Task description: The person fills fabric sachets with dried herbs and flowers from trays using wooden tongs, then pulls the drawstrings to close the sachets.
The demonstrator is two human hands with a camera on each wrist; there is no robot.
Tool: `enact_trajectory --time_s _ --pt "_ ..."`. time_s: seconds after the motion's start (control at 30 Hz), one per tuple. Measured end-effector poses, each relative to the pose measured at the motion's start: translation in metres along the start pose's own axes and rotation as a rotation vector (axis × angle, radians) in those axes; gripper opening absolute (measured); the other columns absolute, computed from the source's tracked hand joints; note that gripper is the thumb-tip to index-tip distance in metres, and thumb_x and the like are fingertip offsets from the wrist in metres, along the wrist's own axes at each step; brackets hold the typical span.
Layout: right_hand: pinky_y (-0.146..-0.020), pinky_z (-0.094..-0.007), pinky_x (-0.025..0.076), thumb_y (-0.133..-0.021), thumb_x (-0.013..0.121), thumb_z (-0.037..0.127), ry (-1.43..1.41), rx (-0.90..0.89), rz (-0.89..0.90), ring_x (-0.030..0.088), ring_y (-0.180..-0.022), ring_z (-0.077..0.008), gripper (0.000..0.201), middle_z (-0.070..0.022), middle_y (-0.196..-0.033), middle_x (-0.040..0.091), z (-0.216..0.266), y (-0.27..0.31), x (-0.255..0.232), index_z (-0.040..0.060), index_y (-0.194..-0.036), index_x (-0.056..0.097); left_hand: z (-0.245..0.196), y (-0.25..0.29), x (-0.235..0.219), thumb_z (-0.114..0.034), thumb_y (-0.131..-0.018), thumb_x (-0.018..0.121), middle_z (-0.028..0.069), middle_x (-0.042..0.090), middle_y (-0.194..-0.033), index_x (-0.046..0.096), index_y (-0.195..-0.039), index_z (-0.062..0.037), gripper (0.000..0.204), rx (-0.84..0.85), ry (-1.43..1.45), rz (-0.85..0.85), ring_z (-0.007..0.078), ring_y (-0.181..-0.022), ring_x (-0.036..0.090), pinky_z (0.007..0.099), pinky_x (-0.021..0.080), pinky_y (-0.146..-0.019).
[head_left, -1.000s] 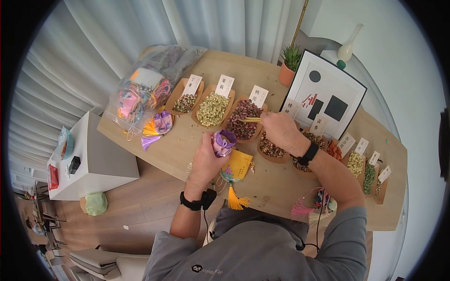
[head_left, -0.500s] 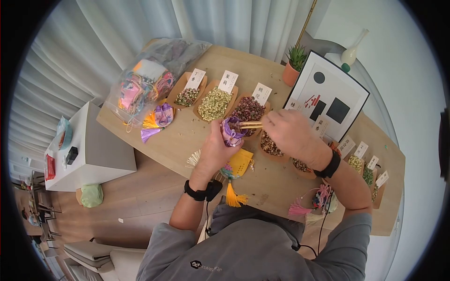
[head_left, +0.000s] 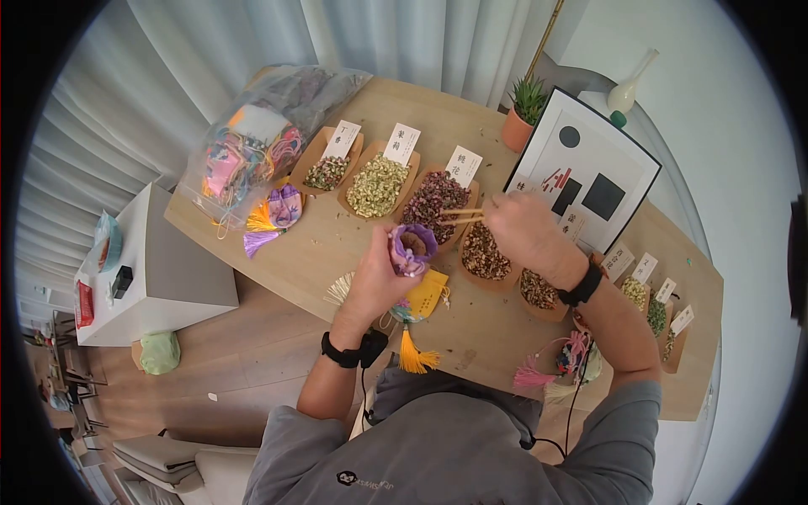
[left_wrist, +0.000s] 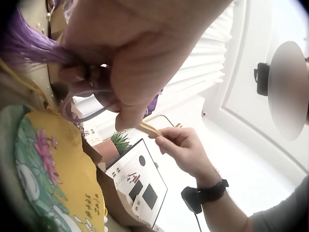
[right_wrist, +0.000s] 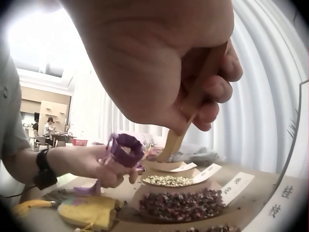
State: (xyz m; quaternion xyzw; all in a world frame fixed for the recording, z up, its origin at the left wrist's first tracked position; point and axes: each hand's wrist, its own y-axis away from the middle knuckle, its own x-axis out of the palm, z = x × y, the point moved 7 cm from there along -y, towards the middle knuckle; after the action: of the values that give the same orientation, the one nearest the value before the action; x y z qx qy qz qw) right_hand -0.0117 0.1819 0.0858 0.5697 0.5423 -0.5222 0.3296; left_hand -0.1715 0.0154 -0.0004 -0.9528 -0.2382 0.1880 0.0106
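Observation:
My left hand (head_left: 370,282) grips a small purple drawstring pouch (head_left: 428,241), its mouth facing up and brown inside. A purple tassel (left_wrist: 36,43) hangs by this hand in the left wrist view. My right hand (head_left: 530,236) pinches wooden tweezers (head_left: 463,217), whose tips point left above the tray of dark red dried buds (head_left: 431,202), just beyond the pouch. In the right wrist view the tweezers (right_wrist: 173,145) come down out of the curled fingers. A yellow pouch (head_left: 429,296) with an orange tassel lies beneath the left hand.
Labelled trays of dried plants line the table, including pale green buds (head_left: 376,187) and brown pieces (head_left: 486,255). A clear bag (head_left: 240,160) of colourful pouches stands at the left. Behind are a framed picture (head_left: 585,160) and a potted plant (head_left: 518,130).
The tweezers went from the dark red buds to the pouch's mouth, then back out to the right over the trays. The left hand moved slightly and tipped the pouch's mouth upward.

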Motion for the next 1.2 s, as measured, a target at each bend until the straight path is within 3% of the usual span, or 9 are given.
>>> enact_trajectory --time_s 0.1,0.17,0.27,0.7,0.8,0.87,1.0,1.1,1.2 --pt "-0.073 -0.0376 0.060 -0.082 0.073 0.012 -0.052 -0.074 0.083 0.075 -0.085 -0.0257 0.013 -0.0103 -0.089 0.074 0.015 0.002 0.027 0.0029 -0.092 0.074 -0.009 0.002 0.005 -0.013 -0.087 0.092 0.0172 0.072 -0.126 0.048 -0.143 -0.0027 0.071 0.013 -0.058 0.120 0.0268 -0.116 0.075 0.0399 0.061 -0.098" --pt "-0.074 -0.0409 0.059 -0.078 0.073 0.009 -0.037 -0.130 0.029 0.072 -0.087 -0.0279 0.013 -0.0093 -0.088 0.070 0.027 0.002 0.035 0.0041 -0.090 0.071 -0.022 0.003 0.010 -0.024 -0.086 0.092 0.0242 0.076 -0.118 0.050 -0.140 -0.0047 0.072 0.047 -0.263 0.211 0.0452 -0.109 0.076 0.0508 0.062 -0.089" --pt "-0.073 -0.0407 0.059 -0.077 0.073 0.009 -0.004 -0.110 0.024 0.073 -0.090 -0.0276 0.016 -0.0098 -0.088 0.071 0.023 -0.003 0.043 0.0034 -0.091 0.072 -0.012 0.002 0.017 -0.028 -0.085 0.092 0.0243 0.077 -0.114 0.051 -0.139 -0.0054 0.072 0.049 -0.307 0.266 0.0490 -0.106 0.074 0.0551 0.061 -0.087" --pt "-0.077 -0.0449 0.065 -0.088 0.075 0.009 -0.155 0.122 0.189 0.080 -0.090 -0.0338 0.009 -0.0160 -0.092 0.077 0.000 -0.014 0.071 0.0026 -0.093 0.077 -0.012 0.001 0.017 -0.027 -0.085 0.092 0.0240 0.077 -0.115 0.051 -0.140 -0.0052 0.072 0.023 -0.272 0.272 0.0472 -0.107 0.075 0.0528 0.061 -0.088" --pt "-0.078 -0.0455 0.065 -0.088 0.074 0.009 -0.185 0.145 0.233 0.080 -0.090 -0.0354 0.009 -0.0168 -0.094 0.077 -0.004 -0.013 0.069 0.0018 -0.093 0.076 -0.010 0.002 0.014 -0.023 -0.085 0.093 0.0222 0.076 -0.119 0.051 -0.140 -0.0041 0.071 0.028 -0.135 0.220 0.0423 -0.112 0.076 0.0481 0.061 -0.094" --pt "-0.078 -0.0468 0.064 -0.088 0.073 0.008 -0.228 0.157 0.214 0.079 -0.089 -0.0371 0.009 -0.0177 -0.093 0.077 -0.007 -0.011 0.070 0.0012 -0.093 0.076 -0.001 0.000 0.008 -0.010 -0.088 0.092 0.0153 0.070 -0.129 0.048 -0.143 -0.0015 0.071 -0.019 -0.037 0.136 0.0234 -0.119 0.072 0.0386 0.059 -0.102" --pt "-0.077 -0.0475 0.064 -0.087 0.073 0.007 -0.242 0.167 0.172 0.078 -0.088 -0.0379 0.009 -0.0184 -0.091 0.076 -0.011 -0.007 0.058 0.0002 -0.093 0.075 0.001 -0.001 -0.002 -0.008 -0.089 0.090 0.0157 0.069 -0.131 0.045 -0.146 -0.0001 0.072 -0.015 -0.022 0.048 0.0224 -0.120 0.072 0.0382 0.059 -0.103" --pt "-0.071 -0.0489 0.060 -0.102 0.073 0.023 -0.223 0.143 0.064 0.075 -0.080 -0.0381 0.024 -0.0158 -0.086 0.072 -0.012 -0.005 0.042 0.0024 -0.092 0.070 0.007 -0.004 -0.003 -0.009 -0.089 0.089 0.0160 0.070 -0.130 0.044 -0.147 0.0000 0.073 -0.020 -0.003 0.011 0.0231 -0.120 0.072 0.0383 0.059 -0.103" --pt "-0.070 -0.0480 0.058 -0.101 0.073 0.022 -0.214 0.151 0.004 0.073 -0.077 -0.0366 0.022 -0.0144 -0.083 0.069 -0.010 -0.005 0.008 0.0032 -0.091 0.068 0.004 -0.006 -0.004 -0.014 -0.088 0.091 0.0216 0.071 -0.129 0.043 -0.146 0.0002 0.076 0.017 -0.036 -0.028 0.0338 -0.121 0.074 0.0436 0.060 -0.101"
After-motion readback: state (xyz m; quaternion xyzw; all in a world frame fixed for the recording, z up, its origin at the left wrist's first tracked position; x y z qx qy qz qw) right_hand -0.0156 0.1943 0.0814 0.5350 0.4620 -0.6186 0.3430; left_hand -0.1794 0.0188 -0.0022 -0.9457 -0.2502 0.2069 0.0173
